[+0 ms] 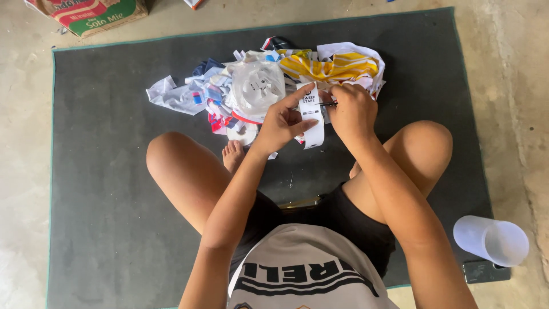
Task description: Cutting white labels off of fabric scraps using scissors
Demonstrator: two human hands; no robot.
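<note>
Seated cross-legged on a dark grey mat [114, 229], both hands raised over its middle, just short of the far edge.

Left hand [281, 123]: closed in a pinch on a white printed strip [311, 117], thumb under, index finger stretched along the top. Strip hangs curled below the fingers, above the mat, in front of the heap.

Right hand [353, 111]: fist closed round a thin dark tool [326, 104], tip laid across the strip's upper part. Scissors or blade, cannot tell; too small, mostly hidden by the knuckles.

Wrists near each other, forearms converging from the knees, elbows out wide.

Pile of cut plastic wrappers [257, 86] toward the mat's far edge, touching a yellow-and-white wrapper [337, 66] on its right side. Bare foot [233, 154] just beside the pile's near side.

Risks, as judged:
- Tool tip sits close to the left index finger; slip on slick plastic likely nicks it.
- Strip held at one end only, rest dangling; likely to twist and send the cut off line.
- Clear plastic cup [494, 240] lying tilted off the mat's near right corner, by the right elbow; a wide elbow swing could knock it.
- Cardboard box [91, 14] off the far left corner, well apart, no concern.
</note>
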